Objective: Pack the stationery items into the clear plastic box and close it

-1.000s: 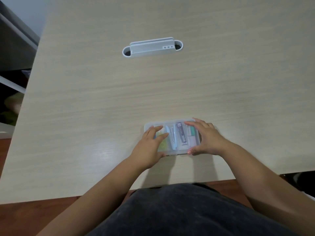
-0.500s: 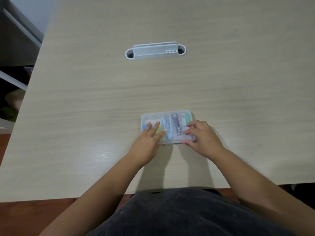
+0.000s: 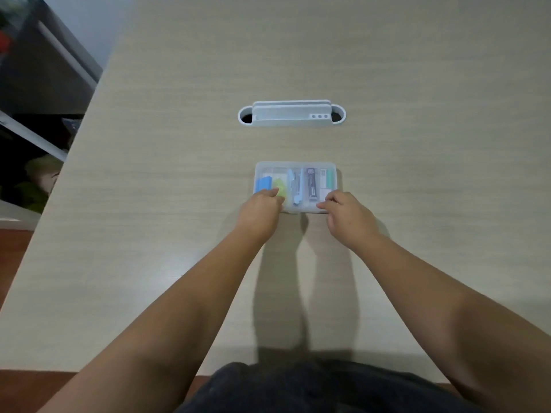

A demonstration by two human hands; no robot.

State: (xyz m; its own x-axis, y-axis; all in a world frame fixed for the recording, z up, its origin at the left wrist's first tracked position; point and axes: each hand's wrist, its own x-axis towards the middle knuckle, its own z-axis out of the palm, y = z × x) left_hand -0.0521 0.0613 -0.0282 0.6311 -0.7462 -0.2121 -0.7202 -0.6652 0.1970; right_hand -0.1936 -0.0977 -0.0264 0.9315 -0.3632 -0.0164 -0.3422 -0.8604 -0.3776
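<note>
Two bare hands press the near edge of one clear plastic box (image 3: 298, 166) on the pale wooden table (image 3: 417, 70): left hand (image 3: 260, 210) at its near-left corner, right hand (image 3: 347, 217) at its near-right, fingers curled on the lid. Inside show one blue piece (image 3: 264, 183), one yellow-green (image 3: 280, 186), one dark strip (image 3: 311, 184). Beyond the box sits one grey cable grommet (image 3: 292, 116). Left of the table, dim shelving (image 3: 38, 84).

Worktop (image 3: 179, 204): pale beige wood grain. Cable grommet (image 3: 291, 115): light grey. Plastic box (image 3: 298, 166): clear, frosted. Contents: blue eraser (image 3: 264, 183), yellow-green item (image 3: 279, 185), light blue tool (image 3: 295, 186), dark grey case (image 3: 311, 183), mint green strip (image 3: 329, 177).
</note>
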